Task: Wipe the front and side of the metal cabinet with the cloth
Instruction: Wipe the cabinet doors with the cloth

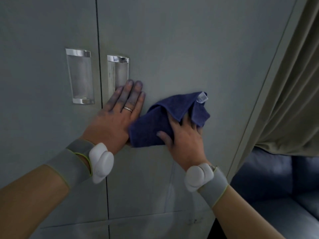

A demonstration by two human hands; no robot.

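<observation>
The grey metal cabinet fills the view, its two doors split by a vertical seam. A crumpled blue cloth lies pressed against the right door. My right hand holds it there, fingers spread over and into its folds. My left hand rests flat on the same door just left of the cloth, fingers apart, with blue stains on them and a ring. Its fingertips reach the lower end of the right recessed chrome handle. A small clear plastic tag sticks out at the cloth's top right corner.
A second recessed chrome handle sits on the left door. The cabinet's right edge runs diagonally down; beyond it hangs a beige curtain above a dark blue sofa. Both wrists wear grey bands with white devices.
</observation>
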